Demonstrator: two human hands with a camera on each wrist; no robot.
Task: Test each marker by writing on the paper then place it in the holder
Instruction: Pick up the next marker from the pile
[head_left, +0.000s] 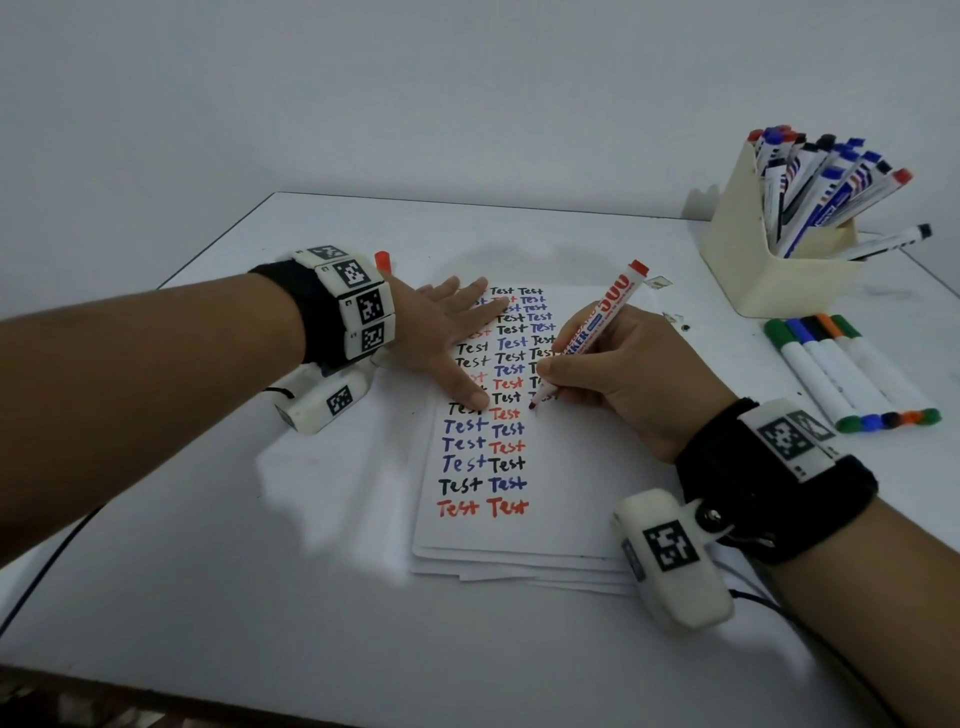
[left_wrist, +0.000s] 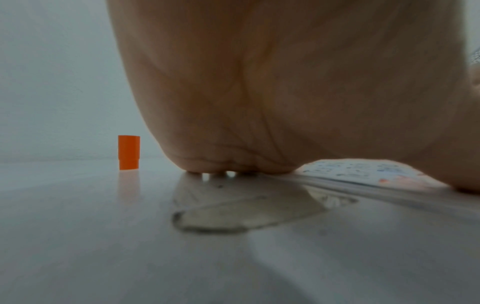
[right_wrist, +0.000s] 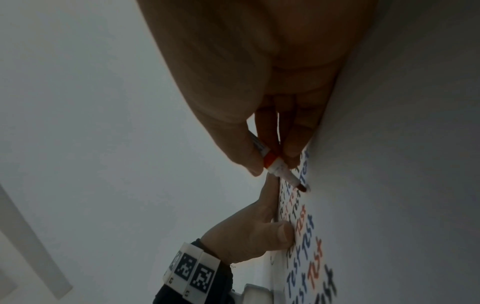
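**Red marker tip down on the test sheet**

At the left of the white surface (head_left: 208, 545) a red cap (head_left: 382, 260) stands upright on its own, just beyond the left wrist and apart from everything else; the left wrist camera shows the same cap (left_wrist: 129, 152) standing on end beside the heel of the palm. Next comes the left hand (head_left: 441, 338), lying flat with its fingers straight and spread, pressing down on the upper left part of the paper (head_left: 545, 493). Its thumb reaches down the sheet and rests among the written words. The paper is the top sheet of a small stack, and it is covered in columns of the word "Test" in black, blue and red.

Right of that, the right hand (head_left: 623, 374) has its fingers curled round a red marker (head_left: 597, 325), gripping it low on the barrel like a pen. The marker leans up and away toward the far right, uncapped, and its tip touches the paper at the third column, just beside a red "Test". From the right wrist camera the marker (right_wrist: 275, 162) shows pinched between thumb and fingers, tip on the sheet.

Further right, five markers (head_left: 852, 374) lie side by side on the surface, touching one another. Beyond them, at the far right corner, a cream holder (head_left: 753, 260) stands packed with capped markers leaning to the right.
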